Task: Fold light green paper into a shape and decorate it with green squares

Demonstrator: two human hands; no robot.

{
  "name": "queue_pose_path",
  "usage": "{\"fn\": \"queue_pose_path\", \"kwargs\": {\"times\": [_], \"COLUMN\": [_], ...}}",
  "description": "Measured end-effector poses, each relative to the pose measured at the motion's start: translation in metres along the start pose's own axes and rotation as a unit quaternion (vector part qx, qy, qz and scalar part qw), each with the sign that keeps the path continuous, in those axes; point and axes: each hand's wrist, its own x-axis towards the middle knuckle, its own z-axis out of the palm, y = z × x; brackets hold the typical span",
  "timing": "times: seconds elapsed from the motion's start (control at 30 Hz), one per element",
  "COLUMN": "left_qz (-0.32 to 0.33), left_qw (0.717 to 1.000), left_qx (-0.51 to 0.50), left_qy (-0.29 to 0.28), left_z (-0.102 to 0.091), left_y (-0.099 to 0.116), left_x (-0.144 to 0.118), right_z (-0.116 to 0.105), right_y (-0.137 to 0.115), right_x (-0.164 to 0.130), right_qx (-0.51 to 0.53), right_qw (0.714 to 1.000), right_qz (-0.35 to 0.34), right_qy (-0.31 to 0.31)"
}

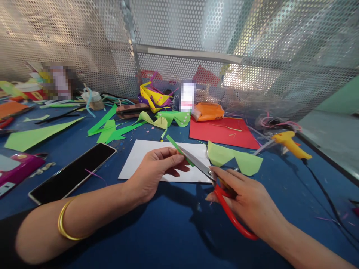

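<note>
On the blue table (174, 231), just in front of a white sheet of paper (146, 153), the left hand (157, 170) pinched a thin green paper strip (179, 149) between thumb and fingers, and the strip stuck up and away from the hand at a slant. The right hand (246, 201) was closed around the red handles of the scissors (213, 179), and the blades pointed up and left, with the strip lying right against them. The blades looked nearly closed on the strip, close beside the left fingertips. That could go wrong: the sharp edge might nick a finger, because the pinch sat so near the cut. The strip was thin and floppy, so it might bend or slip sideways and the cut would come out crooked. The left arm lay low across the table with a gold bangle (66, 224) on the wrist, palm turned inward. The right wrist came in from the lower right, with the fingers curled through the handles. A folded light green paper shape (238, 158) lay just beside the scissors, a red sheet (221, 130) behind it, a phone (73, 172) to the left, and a yellow glue gun (291, 144) well off to the right.
</note>
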Motion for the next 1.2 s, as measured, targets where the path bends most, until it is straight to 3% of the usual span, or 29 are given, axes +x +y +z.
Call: {"fn": "queue_pose_path", "kwargs": {"times": [0.17, 0.33, 0.7, 1.2], "left_qz": [0.035, 0.054, 0.045, 0.006], "left_qw": [0.999, 0.998, 0.998, 0.999], "left_qx": [-0.007, 0.005, -0.017, -0.043], "left_qy": [0.038, 0.029, 0.043, 0.031], "left_z": [-0.0036, -0.0056, -0.0047, 0.0016], "left_y": [0.0055, 0.0045, 0.0044, -0.0010], "left_x": [0.0034, 0.0050, 0.0062, 0.0017], "right_z": [-0.0031, -0.0029, -0.0002, 0.0022], "right_y": [-0.0001, 0.0014, 0.0003, -0.0024], "right_x": [0.0016, 0.0014, -0.0017, 0.0018], "right_qx": [-0.009, -0.003, 0.007, -0.041], "right_qw": [1.000, 1.000, 0.999, 0.999], "right_qz": [0.005, 0.007, 0.043, -0.012], "right_qy": [0.002, -0.001, -0.007, 0.018]}}
